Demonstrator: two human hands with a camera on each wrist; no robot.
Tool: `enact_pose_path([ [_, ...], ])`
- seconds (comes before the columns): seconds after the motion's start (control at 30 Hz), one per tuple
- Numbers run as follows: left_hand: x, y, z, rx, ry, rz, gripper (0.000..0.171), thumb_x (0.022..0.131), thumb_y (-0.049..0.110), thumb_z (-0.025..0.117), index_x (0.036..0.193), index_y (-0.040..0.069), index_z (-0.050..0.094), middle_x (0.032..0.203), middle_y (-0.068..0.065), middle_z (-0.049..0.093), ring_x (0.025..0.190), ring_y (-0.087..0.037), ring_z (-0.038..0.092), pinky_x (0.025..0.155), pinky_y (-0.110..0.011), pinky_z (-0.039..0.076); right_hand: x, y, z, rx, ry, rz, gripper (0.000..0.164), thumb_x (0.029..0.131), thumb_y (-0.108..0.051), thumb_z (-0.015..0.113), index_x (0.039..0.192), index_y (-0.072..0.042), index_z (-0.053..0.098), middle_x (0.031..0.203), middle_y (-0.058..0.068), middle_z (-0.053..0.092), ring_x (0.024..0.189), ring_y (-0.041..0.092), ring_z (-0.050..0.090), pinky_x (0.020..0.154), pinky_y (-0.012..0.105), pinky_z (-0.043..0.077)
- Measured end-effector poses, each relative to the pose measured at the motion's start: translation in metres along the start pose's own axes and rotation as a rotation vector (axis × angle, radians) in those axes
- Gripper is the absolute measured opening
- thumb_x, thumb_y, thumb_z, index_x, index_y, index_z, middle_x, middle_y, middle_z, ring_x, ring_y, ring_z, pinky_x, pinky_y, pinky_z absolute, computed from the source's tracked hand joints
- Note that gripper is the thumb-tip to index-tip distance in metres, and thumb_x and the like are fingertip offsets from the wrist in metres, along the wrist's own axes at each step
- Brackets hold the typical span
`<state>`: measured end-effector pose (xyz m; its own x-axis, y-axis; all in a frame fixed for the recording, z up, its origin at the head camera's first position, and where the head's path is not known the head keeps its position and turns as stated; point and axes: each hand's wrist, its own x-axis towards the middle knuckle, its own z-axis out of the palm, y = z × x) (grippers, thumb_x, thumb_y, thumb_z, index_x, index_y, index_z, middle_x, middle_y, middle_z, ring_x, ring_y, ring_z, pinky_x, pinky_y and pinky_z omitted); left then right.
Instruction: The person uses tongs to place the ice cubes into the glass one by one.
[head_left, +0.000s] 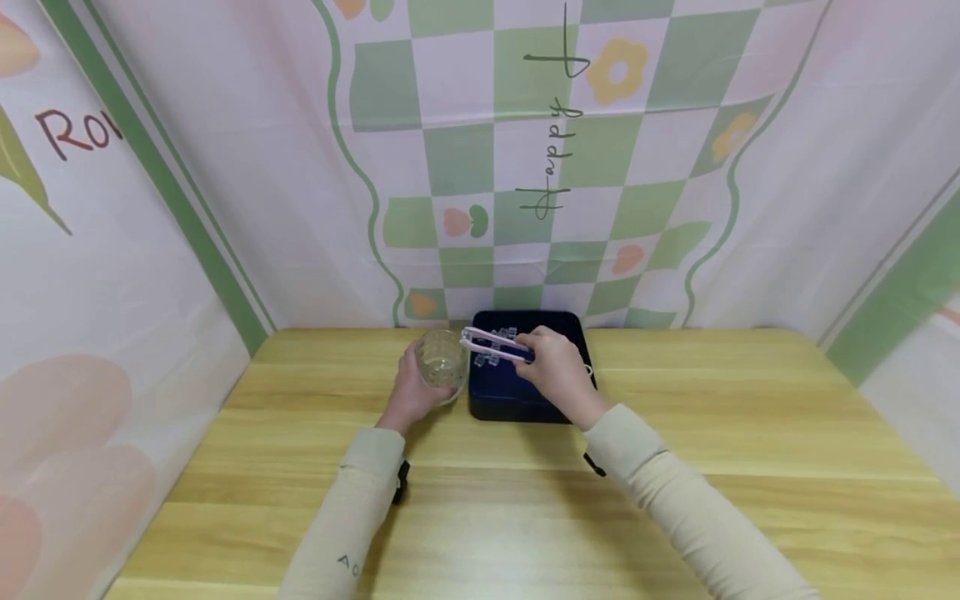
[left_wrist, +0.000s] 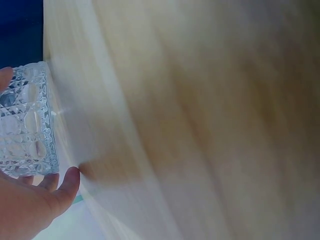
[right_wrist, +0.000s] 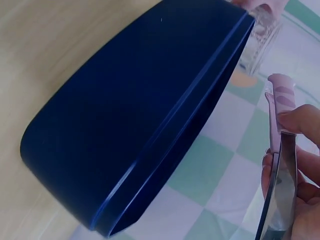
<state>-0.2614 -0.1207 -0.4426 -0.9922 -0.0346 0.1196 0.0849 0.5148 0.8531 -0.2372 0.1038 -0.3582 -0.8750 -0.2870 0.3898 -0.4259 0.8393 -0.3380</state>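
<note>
A clear cut-glass tumbler (head_left: 442, 354) is held by my left hand (head_left: 415, 390), thumb and fingers around its sides, mouth up. In the left wrist view the tumbler (left_wrist: 27, 120) shows its faceted pattern. My right hand (head_left: 558, 367) grips tongs (head_left: 491, 337) with pink tips and metal arms. These tips hover by the tumbler's right rim, with something small and clear at them in the head view. Beneath the tongs is a dark blue box (head_left: 517, 396) with several clear cubes (head_left: 487, 359) on its left part. In the right wrist view the tongs (right_wrist: 286, 102) stand close together at the tips.
The box stands on a wooden table (head_left: 480, 517) near its back edge, right beside the tumbler. A printed cloth (head_left: 525, 167) with green checks hangs behind the table, and more cloth hangs at both sides. A pale loop (head_left: 588, 370) shows at the box's right edge.
</note>
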Motion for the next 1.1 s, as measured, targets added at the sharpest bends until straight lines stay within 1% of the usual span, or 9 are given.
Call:
enact_pose_path([
  [0.13, 0.0, 0.0, 0.0, 0.006, -0.006, -0.008, 0.101, 0.065, 0.009, 0.083, 0.146, 0.003, 0.024, 0.144, -0.025, 0.037, 0.132, -0.041, 0.04, 0.113, -0.055, 0.033, -0.001, -0.007, 0.004, 0.009, -0.02, -0.02, 0.029, 0.078, -0.011, 0.075, 0.105, 0.0, 0.071, 0.096, 0.013, 0.068, 0.071, 0.02, 0.062, 0.061, 0.032, 0.055],
  [0.3, 0.0, 0.0, 0.0, 0.0, -0.013, -0.012, 0.101, 0.065, 0.009, 0.083, 0.147, 0.004, 0.024, 0.145, -0.023, 0.036, 0.133, -0.04, 0.039, 0.114, -0.054, 0.032, -0.002, -0.013, 0.009, 0.017, -0.051, -0.031, 0.028, 0.08, -0.012, 0.074, 0.105, -0.001, 0.071, 0.095, 0.012, 0.068, 0.069, 0.017, 0.061, 0.061, 0.031, 0.055],
  [0.47, 0.001, -0.002, 0.0, -0.017, -0.009, 0.012, 0.1, 0.064, 0.008, 0.083, 0.146, 0.003, 0.025, 0.144, -0.023, 0.037, 0.133, -0.039, 0.039, 0.114, -0.054, 0.032, -0.002, -0.017, 0.012, 0.006, -0.059, -0.044, 0.027, 0.08, -0.012, 0.074, 0.105, -0.002, 0.071, 0.094, 0.012, 0.068, 0.071, 0.018, 0.062, 0.064, 0.032, 0.056],
  [0.67, 0.002, -0.003, 0.0, -0.035, -0.008, 0.028, 0.1, 0.064, 0.008, 0.084, 0.146, 0.003, 0.026, 0.144, -0.023, 0.037, 0.134, -0.038, 0.039, 0.115, -0.053, 0.032, -0.003, -0.019, 0.014, -0.001, -0.058, -0.039, 0.027, 0.08, -0.012, 0.074, 0.105, -0.002, 0.072, 0.096, 0.012, 0.069, 0.074, 0.02, 0.065, 0.067, 0.033, 0.058],
  [0.93, 0.002, -0.002, 0.001, -0.018, -0.014, 0.009, 0.101, 0.065, 0.009, 0.083, 0.147, 0.005, 0.025, 0.145, -0.022, 0.036, 0.134, -0.038, 0.039, 0.114, -0.054, 0.032, -0.003, -0.019, 0.016, -0.006, -0.07, -0.034, 0.029, 0.08, -0.013, 0.075, 0.106, -0.002, 0.071, 0.094, 0.011, 0.068, 0.074, 0.02, 0.065, 0.068, 0.033, 0.058],
  [1.1, 0.001, -0.002, 0.0, -0.009, -0.003, 0.021, 0.1, 0.064, 0.008, 0.084, 0.146, 0.003, 0.026, 0.144, -0.023, 0.038, 0.133, -0.039, 0.039, 0.114, -0.054, 0.032, -0.002, -0.019, 0.016, -0.006, -0.075, -0.025, 0.029, 0.08, -0.013, 0.075, 0.106, -0.002, 0.071, 0.095, 0.011, 0.068, 0.076, 0.02, 0.065, 0.069, 0.033, 0.058],
])
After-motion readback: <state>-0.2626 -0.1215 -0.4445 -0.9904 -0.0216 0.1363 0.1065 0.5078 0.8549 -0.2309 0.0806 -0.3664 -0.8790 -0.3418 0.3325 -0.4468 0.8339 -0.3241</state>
